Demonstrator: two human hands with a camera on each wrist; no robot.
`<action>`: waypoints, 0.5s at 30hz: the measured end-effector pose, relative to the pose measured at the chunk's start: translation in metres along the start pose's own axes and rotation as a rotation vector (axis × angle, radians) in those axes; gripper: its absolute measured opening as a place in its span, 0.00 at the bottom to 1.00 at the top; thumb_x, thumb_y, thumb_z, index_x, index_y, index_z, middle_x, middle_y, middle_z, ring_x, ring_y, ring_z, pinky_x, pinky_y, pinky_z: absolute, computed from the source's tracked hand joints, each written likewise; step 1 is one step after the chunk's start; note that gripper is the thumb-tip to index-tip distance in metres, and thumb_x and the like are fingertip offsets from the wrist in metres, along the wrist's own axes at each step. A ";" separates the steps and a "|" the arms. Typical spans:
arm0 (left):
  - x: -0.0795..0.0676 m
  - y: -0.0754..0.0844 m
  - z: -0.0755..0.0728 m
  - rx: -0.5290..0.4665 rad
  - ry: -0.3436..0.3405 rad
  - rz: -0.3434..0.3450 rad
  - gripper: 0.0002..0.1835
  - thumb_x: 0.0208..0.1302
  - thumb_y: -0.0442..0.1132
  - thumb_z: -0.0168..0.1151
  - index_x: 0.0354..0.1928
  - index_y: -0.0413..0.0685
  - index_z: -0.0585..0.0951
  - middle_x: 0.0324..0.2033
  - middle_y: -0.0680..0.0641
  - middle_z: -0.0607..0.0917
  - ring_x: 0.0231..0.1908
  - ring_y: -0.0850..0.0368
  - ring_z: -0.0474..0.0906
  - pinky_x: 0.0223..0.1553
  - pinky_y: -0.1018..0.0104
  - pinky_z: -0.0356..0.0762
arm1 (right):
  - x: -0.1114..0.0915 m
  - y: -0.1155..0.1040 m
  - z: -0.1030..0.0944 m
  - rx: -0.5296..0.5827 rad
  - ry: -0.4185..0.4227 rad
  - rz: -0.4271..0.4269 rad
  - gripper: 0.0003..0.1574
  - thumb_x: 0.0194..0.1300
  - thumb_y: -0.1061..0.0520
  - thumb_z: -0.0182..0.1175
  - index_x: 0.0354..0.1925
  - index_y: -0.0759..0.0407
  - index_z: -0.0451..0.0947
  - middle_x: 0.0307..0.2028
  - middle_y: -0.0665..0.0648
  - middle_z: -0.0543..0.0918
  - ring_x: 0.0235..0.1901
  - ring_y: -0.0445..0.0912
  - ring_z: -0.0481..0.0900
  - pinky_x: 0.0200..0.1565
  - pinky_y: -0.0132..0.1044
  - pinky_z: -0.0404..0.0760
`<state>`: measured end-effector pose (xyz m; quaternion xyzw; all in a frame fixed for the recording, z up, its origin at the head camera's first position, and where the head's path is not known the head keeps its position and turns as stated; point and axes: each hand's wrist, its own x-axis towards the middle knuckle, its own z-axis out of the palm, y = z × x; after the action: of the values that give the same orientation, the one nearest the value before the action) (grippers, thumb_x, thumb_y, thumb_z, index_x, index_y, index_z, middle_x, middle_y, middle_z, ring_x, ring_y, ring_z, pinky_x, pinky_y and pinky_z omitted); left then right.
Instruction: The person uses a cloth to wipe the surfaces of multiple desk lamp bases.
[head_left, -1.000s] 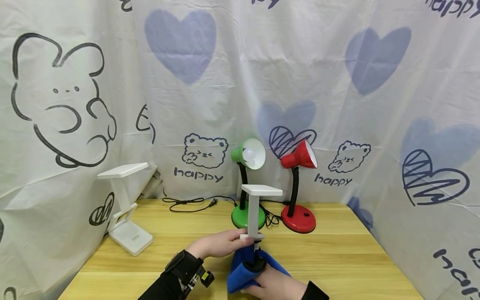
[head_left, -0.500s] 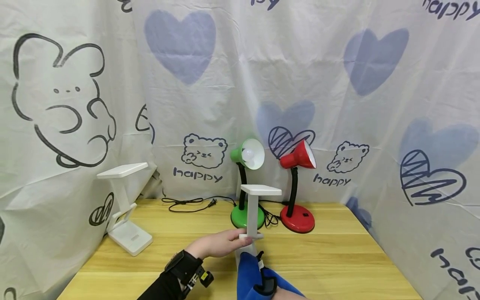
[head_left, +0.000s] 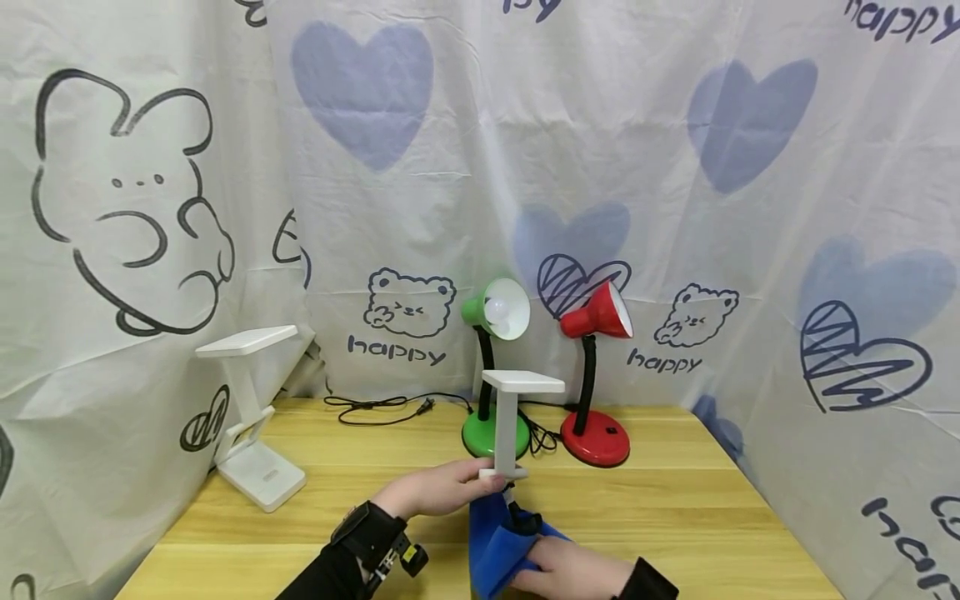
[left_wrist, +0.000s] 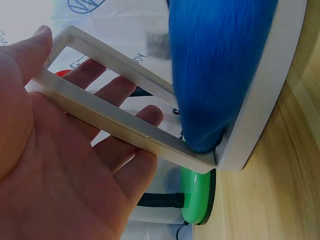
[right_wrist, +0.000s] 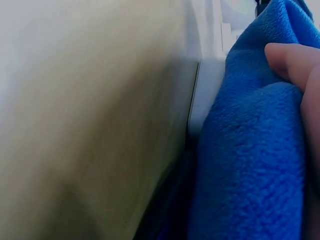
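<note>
A white desk lamp [head_left: 506,429] stands at the front middle of the table. My left hand [head_left: 442,487] grips its lower arm; in the left wrist view the thumb and fingers lie around an open rectangular frame [left_wrist: 107,122]. My right hand [head_left: 573,567] holds a bunched blue cloth [head_left: 495,550] over the lamp's base. Seen from the left wrist, the cloth [left_wrist: 215,75] lies against the white base [left_wrist: 272,85] near the frame's foot. The right wrist view shows a finger pressing into the plush fabric, with most of the base hidden beneath it.
Behind the lamp stand a green gooseneck lamp [head_left: 495,433] and a red one [head_left: 596,437]. A second white folding lamp [head_left: 262,475] sits at the left. A black cord with a plug [head_left: 382,408] lies along the back, before a patterned curtain [head_left: 480,167].
My right hand and the cloth slid toward me and right, baring part of the base, then came back forward over it. My left hand has kept its grip on the lamp.
</note>
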<state>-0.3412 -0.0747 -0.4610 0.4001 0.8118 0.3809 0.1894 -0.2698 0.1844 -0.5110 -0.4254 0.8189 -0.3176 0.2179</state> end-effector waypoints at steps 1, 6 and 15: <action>0.000 0.000 0.000 0.001 0.001 0.001 0.22 0.75 0.62 0.39 0.68 0.80 0.65 0.66 0.60 0.71 0.67 0.60 0.67 0.64 0.54 0.68 | 0.003 0.002 -0.002 -0.027 0.016 -0.002 0.16 0.77 0.42 0.46 0.51 0.42 0.78 0.40 0.36 0.79 0.42 0.28 0.74 0.44 0.26 0.74; 0.000 0.000 0.001 -0.007 -0.003 -0.006 0.23 0.75 0.63 0.39 0.69 0.78 0.64 0.68 0.59 0.70 0.68 0.59 0.66 0.65 0.53 0.67 | 0.019 0.012 -0.013 -0.043 0.075 0.035 0.15 0.75 0.42 0.49 0.47 0.45 0.80 0.35 0.36 0.78 0.36 0.28 0.74 0.41 0.26 0.74; -0.002 0.000 0.000 0.021 0.016 -0.023 0.23 0.74 0.64 0.40 0.68 0.79 0.65 0.67 0.60 0.71 0.68 0.58 0.66 0.66 0.51 0.67 | 0.034 0.019 -0.020 -0.084 0.099 0.004 0.23 0.76 0.39 0.45 0.65 0.39 0.70 0.63 0.42 0.73 0.62 0.35 0.69 0.64 0.35 0.69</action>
<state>-0.3398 -0.0756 -0.4610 0.3897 0.8217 0.3736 0.1829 -0.3120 0.1709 -0.5135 -0.4161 0.8424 -0.3030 0.1595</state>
